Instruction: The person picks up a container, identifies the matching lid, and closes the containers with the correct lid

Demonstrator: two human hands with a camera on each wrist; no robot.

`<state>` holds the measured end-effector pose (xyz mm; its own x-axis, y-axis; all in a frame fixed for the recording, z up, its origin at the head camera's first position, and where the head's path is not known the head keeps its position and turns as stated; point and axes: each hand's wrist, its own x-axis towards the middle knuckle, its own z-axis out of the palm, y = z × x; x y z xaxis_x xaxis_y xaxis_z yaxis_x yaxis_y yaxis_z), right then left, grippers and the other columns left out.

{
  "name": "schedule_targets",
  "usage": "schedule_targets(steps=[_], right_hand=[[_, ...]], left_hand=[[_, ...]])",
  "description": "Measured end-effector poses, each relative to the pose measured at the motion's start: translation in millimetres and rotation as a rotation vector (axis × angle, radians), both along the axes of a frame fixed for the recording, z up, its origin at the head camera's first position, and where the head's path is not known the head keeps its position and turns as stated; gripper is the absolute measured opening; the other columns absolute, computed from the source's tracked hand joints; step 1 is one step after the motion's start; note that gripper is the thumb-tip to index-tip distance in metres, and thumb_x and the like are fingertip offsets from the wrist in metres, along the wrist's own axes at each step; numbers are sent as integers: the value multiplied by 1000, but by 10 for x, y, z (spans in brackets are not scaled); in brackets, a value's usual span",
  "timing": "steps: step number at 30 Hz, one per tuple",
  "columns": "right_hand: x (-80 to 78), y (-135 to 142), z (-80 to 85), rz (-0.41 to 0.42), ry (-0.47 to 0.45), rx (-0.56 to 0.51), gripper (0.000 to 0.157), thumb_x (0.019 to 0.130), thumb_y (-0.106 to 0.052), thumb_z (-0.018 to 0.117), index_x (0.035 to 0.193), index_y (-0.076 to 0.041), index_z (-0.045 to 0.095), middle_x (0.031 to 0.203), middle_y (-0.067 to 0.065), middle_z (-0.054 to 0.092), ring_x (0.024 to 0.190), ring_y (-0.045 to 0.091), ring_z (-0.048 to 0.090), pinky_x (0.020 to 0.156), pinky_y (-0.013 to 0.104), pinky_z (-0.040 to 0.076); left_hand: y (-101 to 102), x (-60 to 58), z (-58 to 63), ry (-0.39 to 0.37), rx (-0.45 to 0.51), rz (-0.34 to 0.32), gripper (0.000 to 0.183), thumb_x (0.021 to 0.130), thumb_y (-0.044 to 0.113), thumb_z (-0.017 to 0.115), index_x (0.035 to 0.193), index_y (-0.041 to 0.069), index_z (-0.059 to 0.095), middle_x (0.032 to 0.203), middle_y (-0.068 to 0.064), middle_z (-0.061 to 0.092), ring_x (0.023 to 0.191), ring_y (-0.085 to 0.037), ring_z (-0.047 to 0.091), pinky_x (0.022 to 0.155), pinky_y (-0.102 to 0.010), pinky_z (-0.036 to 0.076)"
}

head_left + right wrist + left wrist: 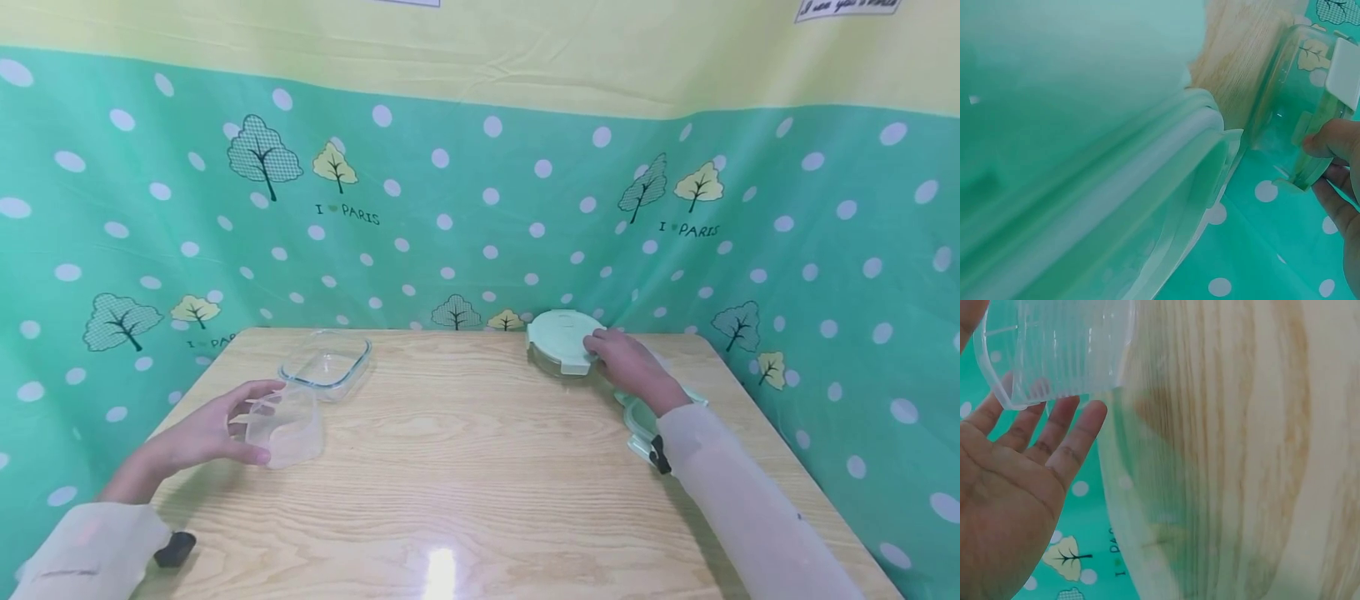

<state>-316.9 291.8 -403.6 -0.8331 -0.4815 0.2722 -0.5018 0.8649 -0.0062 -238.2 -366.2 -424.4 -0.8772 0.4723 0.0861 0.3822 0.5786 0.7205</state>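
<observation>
On the left of the table my left hand (202, 429) holds a clear plastic container (285, 429), thumb at its near side and fingers at its far side. The left wrist view shows some fingers through the wall of the plastic container (1066, 350), with the palm apart from it. At the back right my right hand (626, 362) grips the lid edge of a round glass container (543, 360) with a pale green lid (562, 333). The right wrist view shows the thumb and fingers around that lid's rim (1313, 162).
A rectangular glass dish (326, 371) without a lid stands behind the plastic container. Under my right forearm lies another pale green lidded item (641, 421), partly hidden. A green dotted curtain (480, 208) hangs behind the wooden table (450, 450) and along its sides.
</observation>
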Motion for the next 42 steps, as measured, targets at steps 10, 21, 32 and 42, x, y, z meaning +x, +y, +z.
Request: schedule_targets(steps=[10, 21, 32, 42], right_hand=[[5, -12, 4, 1, 5, -5, 27, 85, 7, 74, 93, -13, 59, 86, 0, 56, 76, 22, 48, 68, 32, 47], [-10, -18, -9, 15, 13, -18, 28, 84, 8, 76, 91, -14, 58, 85, -1, 56, 75, 21, 48, 67, 31, 47], [-16, 1, -25, 29, 17, -28, 29, 83, 9, 75, 89, -13, 58, 85, 2, 57, 74, 21, 47, 65, 31, 46], [0, 18, -8, 12, 1, -24, 28, 84, 8, 75, 91, -13, 58, 86, 4, 58, 75, 21, 47, 66, 32, 47]], left_hand=[[14, 30, 28, -31, -16, 34, 84, 84, 16, 84, 153, 7, 38, 143, -20, 48, 121, -6, 50, 95, -20, 47], [89, 30, 112, 11, -41, 30, 78, 88, 17, 81, 153, 9, 38, 142, -17, 50, 120, -7, 51, 94, -27, 50], [270, -60, 276, 30, -6, -29, 78, 85, 16, 85, 149, 15, 42, 143, -10, 48, 121, -17, 54, 101, -31, 52], [503, -201, 343, 37, -21, -57, 84, 81, 22, 88, 151, 15, 43, 147, -8, 49, 127, -29, 52, 104, -43, 51]])
